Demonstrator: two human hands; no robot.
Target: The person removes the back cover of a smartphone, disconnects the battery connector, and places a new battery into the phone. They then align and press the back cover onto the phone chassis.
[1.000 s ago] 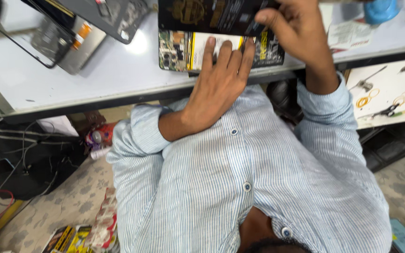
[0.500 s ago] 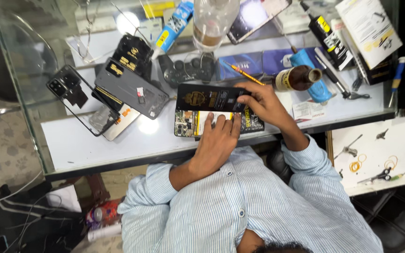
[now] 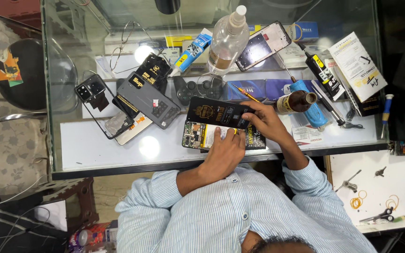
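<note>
An opened phone (image 3: 195, 135) with its circuit board and pale battery showing lies on the glass counter (image 3: 99, 150). My left hand (image 3: 223, 153) lies flat on it, fingers together, pressing it down. My right hand (image 3: 264, 121) grips the right end of a black rectangular panel with gold print (image 3: 214, 112). It holds the panel just above the far edge of the opened phone. Both sleeves are pale striped.
To the left lie a grey phone back (image 3: 148, 100) and a black camera frame (image 3: 92, 91). Behind the hands stand a clear bottle (image 3: 226, 42), a brown bottle (image 3: 294, 100), glue tubes (image 3: 191, 51) and another phone (image 3: 263, 44). A white shelf with small tools (image 3: 376, 187) sits lower right, a stool (image 3: 24, 75) at left.
The view has pulled back and now takes in the whole counter. Both hands stay on the opened phone and the black panel in much the same pose.
</note>
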